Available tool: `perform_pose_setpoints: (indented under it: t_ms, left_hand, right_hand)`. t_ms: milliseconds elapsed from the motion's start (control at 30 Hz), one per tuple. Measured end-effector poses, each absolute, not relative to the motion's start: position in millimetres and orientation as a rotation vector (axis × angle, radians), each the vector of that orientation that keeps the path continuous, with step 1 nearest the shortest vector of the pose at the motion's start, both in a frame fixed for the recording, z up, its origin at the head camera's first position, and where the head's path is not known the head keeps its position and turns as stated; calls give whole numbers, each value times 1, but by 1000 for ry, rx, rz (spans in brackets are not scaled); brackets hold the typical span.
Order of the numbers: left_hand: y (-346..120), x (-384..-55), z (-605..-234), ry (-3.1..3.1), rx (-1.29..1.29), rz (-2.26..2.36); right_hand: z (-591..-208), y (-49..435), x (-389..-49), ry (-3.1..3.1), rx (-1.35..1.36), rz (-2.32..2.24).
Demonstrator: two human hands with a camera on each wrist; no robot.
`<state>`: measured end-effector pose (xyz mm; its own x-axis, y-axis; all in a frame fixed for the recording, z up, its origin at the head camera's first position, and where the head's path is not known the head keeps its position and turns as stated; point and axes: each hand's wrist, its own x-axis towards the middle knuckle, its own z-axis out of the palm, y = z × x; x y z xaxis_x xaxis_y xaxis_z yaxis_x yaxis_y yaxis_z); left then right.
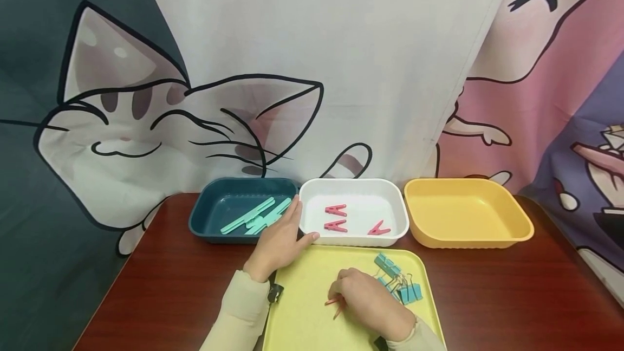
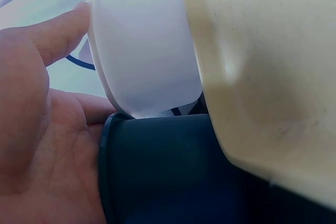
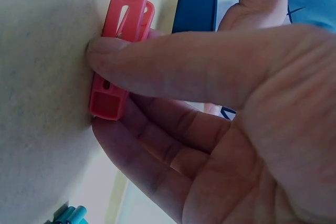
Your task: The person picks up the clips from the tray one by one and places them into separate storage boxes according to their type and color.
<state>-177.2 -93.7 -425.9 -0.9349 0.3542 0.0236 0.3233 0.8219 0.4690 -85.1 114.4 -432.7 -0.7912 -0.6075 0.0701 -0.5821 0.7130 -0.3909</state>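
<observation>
My right hand (image 1: 368,299) pinches a red clothespin (image 3: 121,51) between thumb and fingers, low over the yellow tray (image 1: 297,318). With fingers straight, my left hand (image 1: 280,245) lies over the neighbouring rims of the dark teal bin (image 1: 207,232) and the white bin (image 1: 361,240). Its thumb reaches along the white bin's front edge. Inside the white bin lie a red clothespin (image 1: 336,210), a second one below it and a third to the right. Several light teal flat clips (image 1: 248,215) lie in the dark teal bin, partly behind my left fingers.
Several blue binder clips (image 1: 411,293) with wire handles lie in a cluster at the tray's right side. A yellow bin (image 1: 468,213) stands right of the white one. The brown table (image 1: 161,286) extends to both sides, and a printed cloth (image 1: 380,58) hangs behind the bins.
</observation>
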Motion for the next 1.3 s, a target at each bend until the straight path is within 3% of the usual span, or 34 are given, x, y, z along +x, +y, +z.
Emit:
perform_pose_setpoints:
  t_ms: [1300]
  left_hand:
    - [-94,-178,-426,2932,535,732]
  right_hand:
    - [-427,116,-86,2856,-1024,-602]
